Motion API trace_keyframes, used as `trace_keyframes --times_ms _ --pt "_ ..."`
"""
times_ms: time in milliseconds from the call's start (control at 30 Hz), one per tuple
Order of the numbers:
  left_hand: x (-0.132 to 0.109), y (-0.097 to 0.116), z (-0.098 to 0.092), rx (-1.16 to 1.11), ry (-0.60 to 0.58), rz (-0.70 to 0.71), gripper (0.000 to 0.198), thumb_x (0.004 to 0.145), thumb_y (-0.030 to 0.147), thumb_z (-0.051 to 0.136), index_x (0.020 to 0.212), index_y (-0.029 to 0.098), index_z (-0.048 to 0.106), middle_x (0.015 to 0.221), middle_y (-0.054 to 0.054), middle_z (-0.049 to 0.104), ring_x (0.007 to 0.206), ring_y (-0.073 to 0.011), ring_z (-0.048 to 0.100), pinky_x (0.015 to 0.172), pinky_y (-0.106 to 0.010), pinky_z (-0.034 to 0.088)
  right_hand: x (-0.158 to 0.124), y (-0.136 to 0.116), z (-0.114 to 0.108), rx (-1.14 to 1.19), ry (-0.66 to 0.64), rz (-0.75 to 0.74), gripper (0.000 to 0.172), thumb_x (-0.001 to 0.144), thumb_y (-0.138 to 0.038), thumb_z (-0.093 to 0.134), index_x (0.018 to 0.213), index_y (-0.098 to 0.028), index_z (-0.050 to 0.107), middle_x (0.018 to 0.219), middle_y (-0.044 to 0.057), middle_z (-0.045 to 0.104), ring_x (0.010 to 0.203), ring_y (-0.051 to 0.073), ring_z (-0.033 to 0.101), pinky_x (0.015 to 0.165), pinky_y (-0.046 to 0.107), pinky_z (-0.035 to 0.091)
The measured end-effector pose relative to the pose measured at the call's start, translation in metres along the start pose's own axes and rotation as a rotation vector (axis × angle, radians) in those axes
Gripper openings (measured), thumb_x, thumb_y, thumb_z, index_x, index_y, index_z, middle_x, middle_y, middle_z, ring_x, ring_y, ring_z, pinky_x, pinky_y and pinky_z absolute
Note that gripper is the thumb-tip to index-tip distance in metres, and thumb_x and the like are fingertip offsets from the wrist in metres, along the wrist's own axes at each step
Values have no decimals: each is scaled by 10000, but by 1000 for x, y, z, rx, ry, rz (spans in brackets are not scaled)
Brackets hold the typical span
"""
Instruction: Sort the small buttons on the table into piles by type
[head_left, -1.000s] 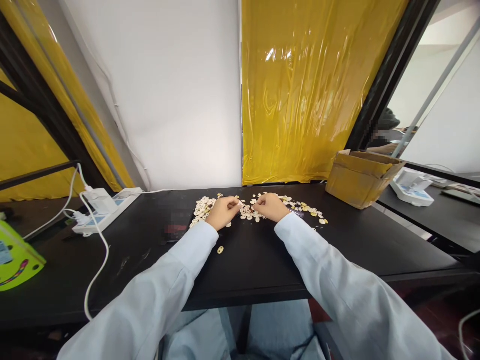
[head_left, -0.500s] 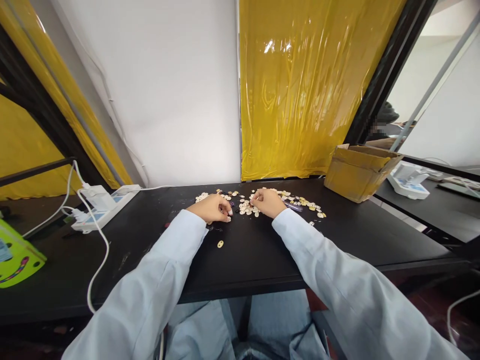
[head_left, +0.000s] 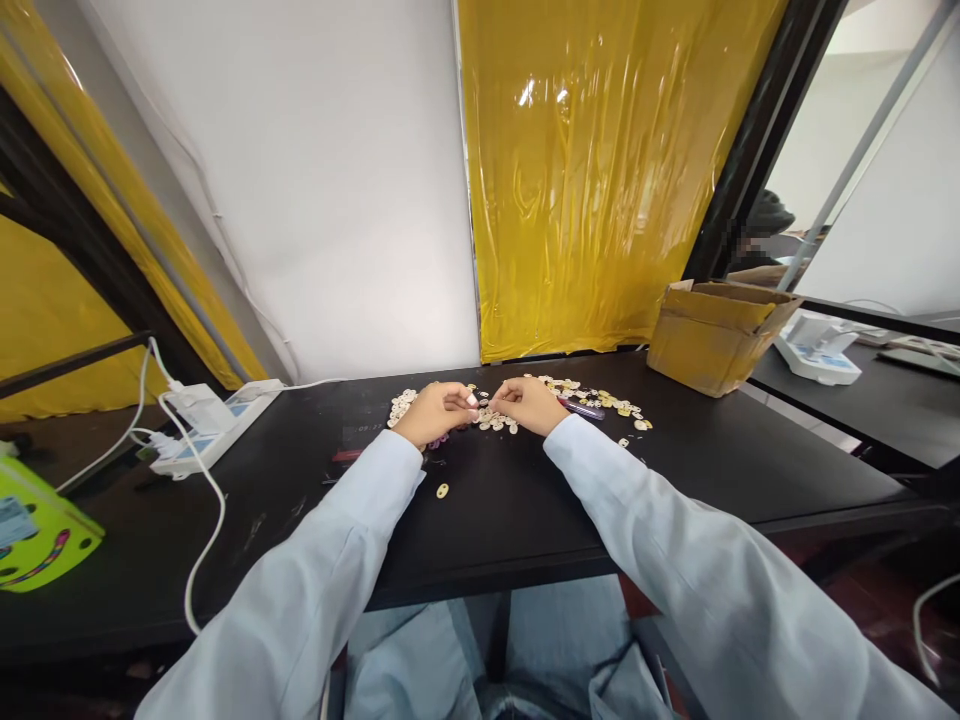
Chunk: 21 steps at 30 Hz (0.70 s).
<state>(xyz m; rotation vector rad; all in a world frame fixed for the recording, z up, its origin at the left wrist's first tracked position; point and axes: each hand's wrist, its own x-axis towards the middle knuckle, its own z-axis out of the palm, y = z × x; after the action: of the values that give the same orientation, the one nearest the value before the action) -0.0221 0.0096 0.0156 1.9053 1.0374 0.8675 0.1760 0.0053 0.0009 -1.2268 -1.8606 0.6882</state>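
My left hand point(head_left: 439, 413) is over the black table, its thumb and fingers drawn together in a pinch. Facing it, my right hand point(head_left: 531, 404) also pinches, the fingertips of both hands almost meeting. Whatever lies between the fingers is too small to make out. Below and between the hands spread small pale button-like pieces point(head_left: 497, 421). More of these pale pieces point(head_left: 403, 402) lie left of my left hand, some hidden behind it. A single yellowish oval piece with two dark holes point(head_left: 442, 491) rests nearer the table's front edge.
A purplish tube-like item point(head_left: 583, 409) and scattered pale pieces point(head_left: 628, 411) lie right of my right hand. An open cardboard box point(head_left: 694, 345) stands at the back right. On the left are a white power strip point(head_left: 225, 425), its cable, and a bright green container point(head_left: 56, 530).
My left hand has shifted right and slightly up, bringing its fingertips close to those of my right hand. The right hand stays nearly in place. The view has turned slightly.
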Motion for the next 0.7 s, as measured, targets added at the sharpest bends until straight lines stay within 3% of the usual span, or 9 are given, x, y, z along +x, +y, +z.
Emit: trace_keyframes --times_ms 133,300,433,533,700 --pt "3 -4 12 -92 69 0 269 618 265 748 812 132 619 781 -57 687 713 -156 646 639 -261 496 0 2 6 138 -86 -13 186 688 -305 706 698 -124 663 648 45 685 581 125 600 557 223 458" --pt "1 -3 19 -149 123 -44 310 648 303 746 876 123 638 802 -62 688 692 -148 635 585 -242 474 1 3 7 226 -86 27 123 685 -227 700 673 -123 635 590 34 661 502 104 566 489 206 440" --pt "1 0 21 -211 138 -26 328 644 313 760 881 120 643 845 -65 689 759 -154 646 705 -278 510 0 1 7 222 -68 56 121 712 -217 662 642 -128 618 535 12 627 447 88 534 451 196 418" --pt "1 0 23 -233 82 -17 356 614 313 789 876 119 645 861 -66 692 814 -164 653 815 -319 511 0 -1 9 204 -55 39 124 721 -217 654 641 -129 619 561 19 645 482 91 561 485 192 436" --pt "3 -3 21 -192 104 -17 346 617 334 783 858 123 650 860 -73 699 813 -180 661 806 -338 522 3 0 7 53 8 45 83 734 -134 591 669 -130 642 631 37 678 574 111 606 548 196 444"
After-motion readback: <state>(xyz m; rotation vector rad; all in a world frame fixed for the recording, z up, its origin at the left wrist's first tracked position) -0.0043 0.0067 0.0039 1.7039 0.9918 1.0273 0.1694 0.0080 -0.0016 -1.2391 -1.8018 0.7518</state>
